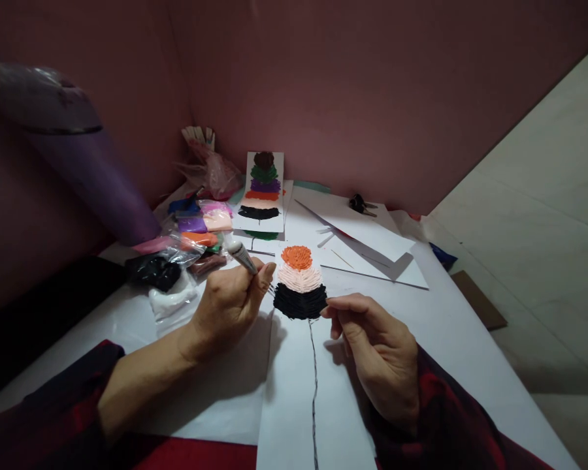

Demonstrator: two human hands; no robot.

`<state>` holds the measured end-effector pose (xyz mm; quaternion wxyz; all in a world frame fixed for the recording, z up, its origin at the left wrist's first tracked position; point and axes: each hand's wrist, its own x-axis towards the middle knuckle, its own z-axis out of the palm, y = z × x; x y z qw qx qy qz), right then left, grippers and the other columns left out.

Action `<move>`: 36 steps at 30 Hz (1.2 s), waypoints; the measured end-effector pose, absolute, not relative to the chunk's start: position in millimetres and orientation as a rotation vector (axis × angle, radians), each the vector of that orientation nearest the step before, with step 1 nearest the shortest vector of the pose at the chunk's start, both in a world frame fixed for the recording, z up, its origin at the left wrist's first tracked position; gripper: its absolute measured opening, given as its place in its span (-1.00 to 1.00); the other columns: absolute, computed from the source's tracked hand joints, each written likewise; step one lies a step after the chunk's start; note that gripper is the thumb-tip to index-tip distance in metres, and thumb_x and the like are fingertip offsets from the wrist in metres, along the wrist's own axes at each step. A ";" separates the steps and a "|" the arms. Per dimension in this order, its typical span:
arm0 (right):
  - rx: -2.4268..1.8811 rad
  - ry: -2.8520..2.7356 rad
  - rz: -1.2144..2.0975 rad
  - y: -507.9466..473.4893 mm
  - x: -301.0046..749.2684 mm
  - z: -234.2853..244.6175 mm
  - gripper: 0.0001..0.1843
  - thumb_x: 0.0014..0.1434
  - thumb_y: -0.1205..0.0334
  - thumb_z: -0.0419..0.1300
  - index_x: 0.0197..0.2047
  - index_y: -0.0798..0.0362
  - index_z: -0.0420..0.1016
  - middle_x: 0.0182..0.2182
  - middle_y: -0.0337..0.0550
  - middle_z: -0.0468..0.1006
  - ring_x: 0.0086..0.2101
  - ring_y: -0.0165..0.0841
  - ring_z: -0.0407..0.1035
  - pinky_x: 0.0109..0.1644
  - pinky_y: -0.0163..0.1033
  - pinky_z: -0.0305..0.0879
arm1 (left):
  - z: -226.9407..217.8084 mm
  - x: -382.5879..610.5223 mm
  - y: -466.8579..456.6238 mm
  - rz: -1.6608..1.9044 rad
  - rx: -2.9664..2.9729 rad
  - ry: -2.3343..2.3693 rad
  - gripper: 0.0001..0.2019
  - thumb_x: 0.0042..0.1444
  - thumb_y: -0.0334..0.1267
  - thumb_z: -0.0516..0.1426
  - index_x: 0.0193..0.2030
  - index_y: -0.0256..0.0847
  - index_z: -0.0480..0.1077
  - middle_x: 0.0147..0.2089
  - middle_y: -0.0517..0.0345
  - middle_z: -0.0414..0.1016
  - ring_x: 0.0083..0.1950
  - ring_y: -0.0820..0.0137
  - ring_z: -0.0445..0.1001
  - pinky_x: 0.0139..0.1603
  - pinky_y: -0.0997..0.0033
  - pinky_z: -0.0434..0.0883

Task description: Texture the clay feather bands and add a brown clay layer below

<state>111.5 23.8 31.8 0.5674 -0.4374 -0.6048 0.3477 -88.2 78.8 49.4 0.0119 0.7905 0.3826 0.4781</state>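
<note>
My left hand point(235, 294) is closed round a pen point(242, 257) with a pale printed barrel, its upper end leaning up and left. The fingertips are just left of a strip of white paper point(294, 391). On that strip sit bands of textured clay: orange point(296, 256) on top, pale pink point(300, 279) below, then black clay point(300, 301). A dark drawn line point(314, 385) runs down from them. My right hand point(377, 349) pinches at the right edge of the black clay; anything between its fingertips is too small to make out.
Bags of coloured clay point(196, 240) lie at the left, near a tall purple roll point(83, 150). Behind stands a card with coloured bands point(261, 189). Folded white paper point(357, 228), a thin stick point(342, 259) and keys point(361, 205) are at the right back.
</note>
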 end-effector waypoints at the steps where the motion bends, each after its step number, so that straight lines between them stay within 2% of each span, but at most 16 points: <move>1: -1.031 -1.408 0.809 23.2 111.4 32.3 -0.81 0.27 0.35 0.10 -0.17 0.01 0.54 -0.38 -0.16 0.51 -0.52 -0.46 0.32 -0.65 -0.43 0.33 | 49.2 -88.3 78.6 1.487 2.463 1.199 -0.63 0.31 -0.35 -0.01 -0.58 -0.18 0.19 -0.61 0.26 0.32 -0.58 0.50 0.35 -0.51 0.47 0.29; 8: -1.057 -1.363 0.817 21.3 111.6 32.2 -0.83 0.28 0.31 0.13 -0.15 0.01 0.54 -0.40 -0.16 0.53 -0.51 -0.45 0.32 -0.66 -0.44 0.37 | 48.5 -87.9 77.7 1.460 2.470 1.212 -0.61 0.33 -0.30 -0.04 -0.57 -0.17 0.20 -0.60 0.26 0.34 -0.57 0.51 0.33 -0.50 0.48 0.30; 19: -1.121 -1.353 0.806 21.1 109.2 35.0 -0.83 0.30 0.25 0.10 -0.15 0.02 0.52 -0.42 -0.16 0.52 -0.51 -0.43 0.32 -0.65 -0.41 0.36 | 53.0 -86.7 74.2 1.380 2.460 1.186 -0.63 0.32 -0.32 -0.04 -0.55 -0.19 0.23 -0.64 0.30 0.26 -0.62 0.53 0.25 -0.56 0.50 0.23; 21: -1.113 -1.449 0.725 21.6 109.6 36.5 -0.84 0.30 0.28 0.10 -0.15 0.03 0.51 -0.42 -0.17 0.51 -0.52 -0.43 0.33 -0.61 -0.37 0.37 | 51.5 -85.5 70.4 1.338 2.451 1.090 -0.66 0.32 -0.33 -0.04 -0.52 -0.20 0.27 -0.64 0.31 0.25 -0.63 0.54 0.23 -0.59 0.52 0.22; 23: -1.066 -1.640 0.620 21.9 110.7 37.4 -0.84 0.27 0.33 0.14 -0.12 0.03 0.51 -0.43 -0.18 0.50 -0.51 -0.42 0.34 -0.52 -0.30 0.38 | 48.0 -83.9 65.5 1.280 2.429 0.899 -0.73 0.31 -0.33 -0.02 -0.43 -0.23 0.34 -0.60 0.27 0.34 -0.61 0.54 0.29 -0.58 0.54 0.25; 27: -0.905 -2.010 0.491 21.7 112.6 37.1 -0.69 0.22 0.44 0.11 0.03 0.12 0.46 -0.36 -0.07 0.48 -0.39 -0.32 0.39 -0.41 -0.24 0.36 | 40.7 -80.0 56.2 1.031 2.373 0.462 -0.80 0.31 -0.29 0.01 -0.26 -0.25 0.43 -0.44 0.10 0.50 -0.47 0.47 0.46 -0.45 0.53 0.37; 28: -0.879 -2.071 0.483 21.7 112.9 36.9 -0.71 0.22 0.45 0.09 0.00 0.14 0.48 -0.37 -0.07 0.47 -0.39 -0.31 0.39 -0.43 -0.25 0.34 | 39.9 -79.1 54.7 0.965 2.365 0.412 -0.80 0.31 -0.28 0.02 -0.27 -0.26 0.44 -0.43 0.08 0.50 -0.46 0.45 0.46 -0.44 0.51 0.37; 30: -0.864 -2.158 0.470 21.9 113.4 36.8 -0.82 0.23 0.40 0.09 -0.20 0.13 0.52 -0.46 -0.12 0.41 -0.46 -0.34 0.34 -0.50 -0.28 0.25 | 40.1 -77.9 53.0 0.872 2.371 0.392 -0.79 0.29 -0.27 0.04 -0.27 -0.26 0.46 -0.47 0.09 0.47 -0.49 0.44 0.42 -0.47 0.49 0.35; 32: -0.862 -2.204 0.431 22.2 114.0 37.1 -0.81 0.26 0.33 0.09 -0.39 0.09 0.46 -0.55 -0.20 0.34 -0.54 -0.38 0.26 -0.55 -0.30 0.14 | 41.5 -77.7 52.2 0.846 2.404 0.409 -0.81 0.28 -0.27 0.06 -0.26 -0.24 0.49 -0.51 0.13 0.43 -0.54 0.45 0.38 -0.51 0.47 0.31; 34: -0.859 -2.211 0.348 22.4 114.9 37.4 -0.80 0.27 0.31 0.09 -0.41 0.07 0.41 -0.57 -0.23 0.33 -0.56 -0.40 0.24 -0.56 -0.30 0.10 | 42.9 -78.2 51.5 0.887 2.449 0.422 -0.81 0.29 -0.23 0.07 -0.21 -0.22 0.50 -0.54 0.17 0.40 -0.55 0.45 0.37 -0.53 0.46 0.30; 36: -0.865 -2.198 0.225 23.1 116.0 37.5 -0.85 0.27 0.36 0.07 -0.35 0.06 0.38 -0.57 -0.24 0.35 -0.56 -0.40 0.25 -0.55 -0.29 0.11 | 43.5 -79.1 50.4 0.954 2.465 0.442 -0.80 0.28 -0.16 0.09 -0.11 -0.20 0.48 -0.53 0.19 0.41 -0.54 0.44 0.39 -0.51 0.47 0.32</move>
